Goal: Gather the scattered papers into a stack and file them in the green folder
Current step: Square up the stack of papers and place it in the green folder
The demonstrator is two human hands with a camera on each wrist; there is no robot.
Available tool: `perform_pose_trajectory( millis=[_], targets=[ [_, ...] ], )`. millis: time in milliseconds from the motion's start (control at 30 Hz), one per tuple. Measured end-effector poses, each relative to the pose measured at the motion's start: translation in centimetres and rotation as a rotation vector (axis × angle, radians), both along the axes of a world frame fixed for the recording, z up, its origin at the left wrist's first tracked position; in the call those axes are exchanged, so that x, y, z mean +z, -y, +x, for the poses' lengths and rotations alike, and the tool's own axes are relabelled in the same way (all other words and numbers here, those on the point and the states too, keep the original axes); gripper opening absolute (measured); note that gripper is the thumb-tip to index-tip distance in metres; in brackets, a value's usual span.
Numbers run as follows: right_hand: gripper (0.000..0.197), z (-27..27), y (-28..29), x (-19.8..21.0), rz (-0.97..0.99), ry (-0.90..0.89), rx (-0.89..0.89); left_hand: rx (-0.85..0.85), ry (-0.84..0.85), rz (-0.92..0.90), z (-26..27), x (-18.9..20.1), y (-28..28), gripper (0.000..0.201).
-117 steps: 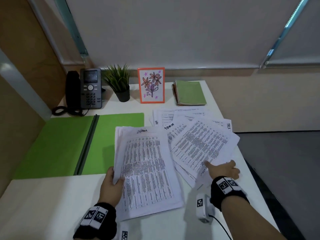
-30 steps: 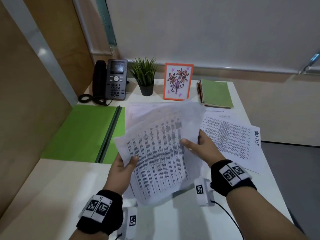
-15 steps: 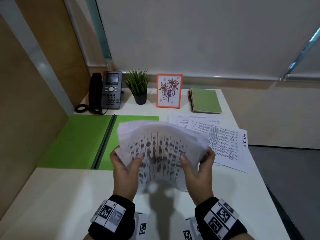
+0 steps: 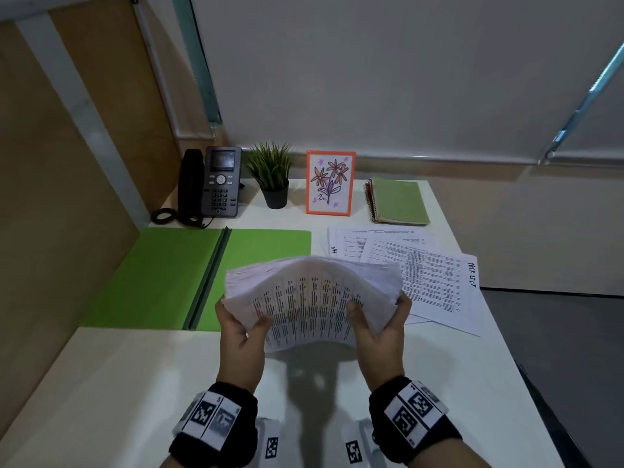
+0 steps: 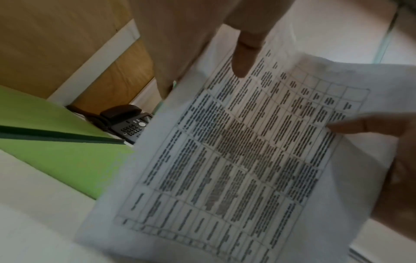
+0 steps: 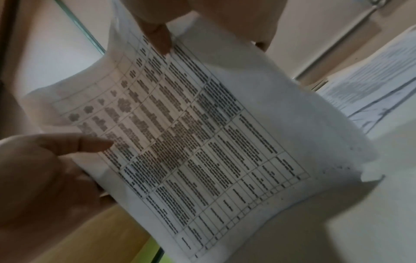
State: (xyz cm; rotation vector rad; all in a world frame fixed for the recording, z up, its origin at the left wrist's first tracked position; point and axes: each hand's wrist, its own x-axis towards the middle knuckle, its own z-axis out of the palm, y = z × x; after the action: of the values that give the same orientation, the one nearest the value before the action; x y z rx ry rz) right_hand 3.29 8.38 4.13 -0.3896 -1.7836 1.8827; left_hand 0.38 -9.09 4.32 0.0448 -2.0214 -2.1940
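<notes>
A bundle of printed papers [image 4: 310, 298] stands on its lower edge on the white desk [image 4: 135, 383], bowed at the top. My left hand [image 4: 241, 329] grips its left side and my right hand [image 4: 381, 327] grips its right side, thumbs on the near face. Both wrist views show the printed table on the bundle [image 5: 236, 160] [image 6: 191, 142] with a thumb from each side on it. The green folder [image 4: 162, 275] lies open and flat to the left of the bundle. A few more sheets [image 4: 422, 271] lie fanned on the desk to the right.
At the back of the desk stand a black desk phone [image 4: 216, 187], a small potted plant [image 4: 271, 177], an orange-framed flower drawing [image 4: 330, 182] and a green spiral notebook [image 4: 398, 201]. A wooden partition closes the left side; the desk's right edge drops to dark floor.
Earlier my hands gathered loose sheets from the desk's right side onto the pile. Since half a second ago the bundle stays upright between both hands with almost no movement.
</notes>
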Motion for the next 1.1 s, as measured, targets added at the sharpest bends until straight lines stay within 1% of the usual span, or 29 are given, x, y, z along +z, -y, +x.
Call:
perform_pose_trajectory(
  millis=[33, 100, 167, 267, 300, 367, 400, 533, 667, 833, 933, 967, 1033, 1100],
  targets=[
    [0.051, 0.0, -0.2, -0.2, 0.006, 0.011, 0.006, -0.009, 0.020, -0.017, -0.2, -0.3, 0.2, 0.052],
    [0.057, -0.2, -0.5, -0.5, 0.027, 0.047, 0.017, -0.038, 0.051, -0.072, -0.4, -0.9, 0.5, 0.047],
    [0.050, -0.3, -0.5, -0.8, 0.028, 0.076, 0.019, -0.042, 0.076, -0.126, -0.5, -1.1, 0.4, 0.041],
    [0.042, -0.4, -0.4, -1.0, 0.018, 0.089, 0.018, -0.037, 0.107, -0.141, -0.6, -1.4, 0.4, 0.041],
    [0.042, -0.4, -0.5, -1.2, 0.018, 0.104, 0.029, -0.046, 0.130, -0.146, -0.7, -1.5, 0.4, 0.044],
    [0.043, -0.2, -0.6, -1.3, 0.003, 0.134, 0.074, -0.077, 0.153, -0.208, -0.7, -1.9, 0.3, 0.055],
    [0.043, -0.2, -0.7, -1.4, -0.003, 0.145, 0.093, -0.096, 0.152, -0.241, -0.6, -2.1, 0.3, 0.056],
    [0.044, -0.3, -0.9, -1.8, 0.032, 0.193, 0.096, -0.128, 0.141, -0.302, -0.9, -3.0, 0.5, 0.047],
    [0.036, -0.5, -1.1, -1.6, 0.052, 0.211, 0.114, -0.143, 0.212, -0.345, -0.9, -4.7, 0.7, 0.040],
    [0.029, -1.9, -2.6, -0.9, 0.133, 0.270, 0.136, -0.166, 0.194, -0.409, -1.6, -4.2, 0.5, 0.041],
    [0.024, -3.2, -3.6, -0.5, 0.219, 0.338, 0.198, -0.184, 0.256, -0.410, -2.6, -4.6, 0.6, 0.041],
    [0.025, -3.6, -4.1, -0.6, 0.246, 0.377, 0.236, -0.178, 0.291, -0.400, -2.9, -5.0, 0.7, 0.047],
    [0.036, -4.3, -5.1, -1.1, 0.294, 0.483, 0.317, -0.168, 0.362, -0.377, -3.4, -5.8, 1.2, 0.054],
    [0.043, -4.7, -6.3, -2.3, 0.329, 0.594, 0.364, -0.158, 0.398, -0.349, -3.6, -6.9, 1.9, 0.053]
  ],
)
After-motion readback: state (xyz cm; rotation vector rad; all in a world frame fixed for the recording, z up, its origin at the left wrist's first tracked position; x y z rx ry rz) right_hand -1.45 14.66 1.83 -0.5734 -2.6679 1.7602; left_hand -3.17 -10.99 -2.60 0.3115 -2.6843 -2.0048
